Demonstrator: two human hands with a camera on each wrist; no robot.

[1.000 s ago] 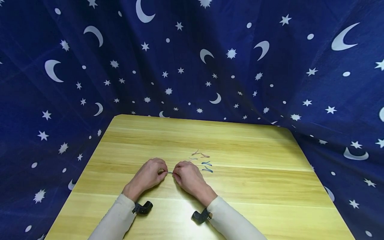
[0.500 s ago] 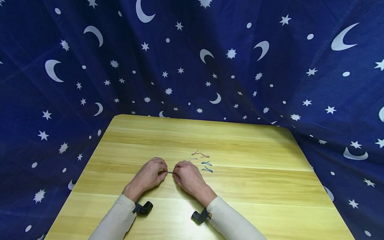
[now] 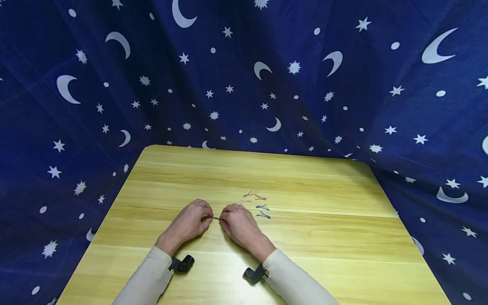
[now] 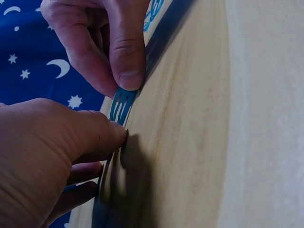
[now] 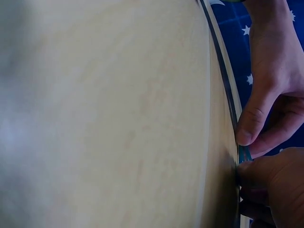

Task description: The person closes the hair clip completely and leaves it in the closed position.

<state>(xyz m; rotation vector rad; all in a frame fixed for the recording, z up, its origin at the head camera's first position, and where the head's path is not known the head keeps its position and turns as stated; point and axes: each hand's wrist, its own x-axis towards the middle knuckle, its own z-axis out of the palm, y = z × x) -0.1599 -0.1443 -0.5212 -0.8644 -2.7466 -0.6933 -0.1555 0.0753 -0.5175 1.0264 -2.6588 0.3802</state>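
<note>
A teal hair clip with long slots is stretched between both hands just above the wooden table, seen closely in the left wrist view. My left hand pinches one end of it between thumb and fingers. The other end is pinched by my right hand, its thumb lying over the clip. Fingertips hide both ends. Beyond the right hand lie two blue hair clips, spread in a Y shape. Two reddish clips and one pale clip lie a little farther back.
The wooden table extends around the hands on all sides. A dark blue cloth with moons and stars hangs behind the table and along its sides. Black camera mounts sit on both wrists, over light sleeves.
</note>
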